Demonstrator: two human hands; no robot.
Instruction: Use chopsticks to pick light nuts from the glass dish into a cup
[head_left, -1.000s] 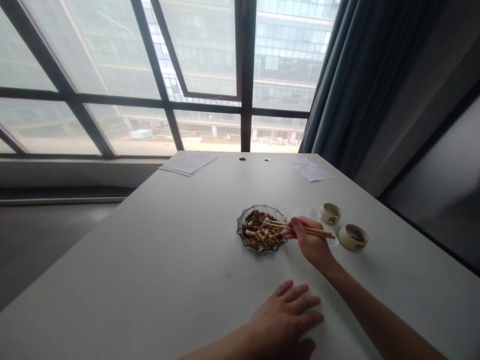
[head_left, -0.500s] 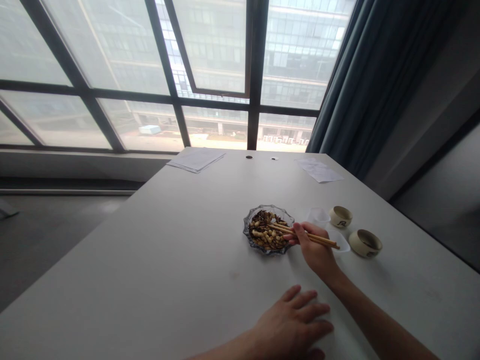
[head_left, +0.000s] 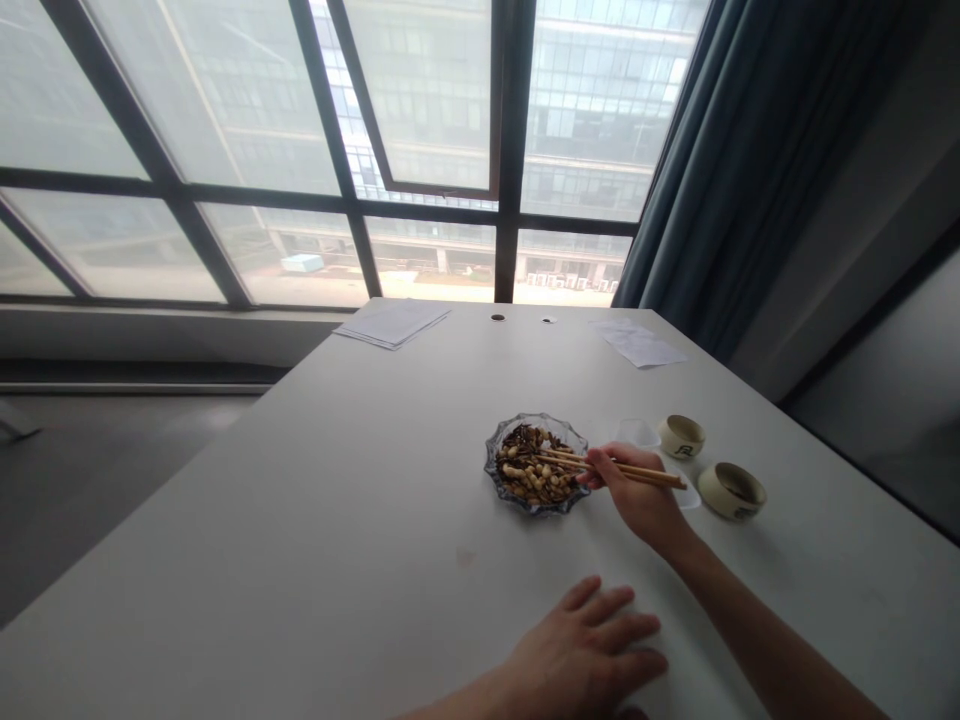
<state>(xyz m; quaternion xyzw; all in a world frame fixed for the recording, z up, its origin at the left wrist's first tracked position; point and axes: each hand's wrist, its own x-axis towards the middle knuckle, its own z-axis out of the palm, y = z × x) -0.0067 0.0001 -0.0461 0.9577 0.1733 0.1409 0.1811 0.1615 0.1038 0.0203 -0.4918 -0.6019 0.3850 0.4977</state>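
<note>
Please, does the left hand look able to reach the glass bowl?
Probably yes: the left hand looks empty, and no object stands between it and the glass bowl. The right hand, holding chopsticks, is at the bowl's right side.

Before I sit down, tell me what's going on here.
Someone's right hand holds chopsticks, tips at the nuts in a glass bowl; whether they grip one is too small to tell. The left hand is spread, palm down, at the table. To the bowl's right stand a near cup and a far cup.
</note>
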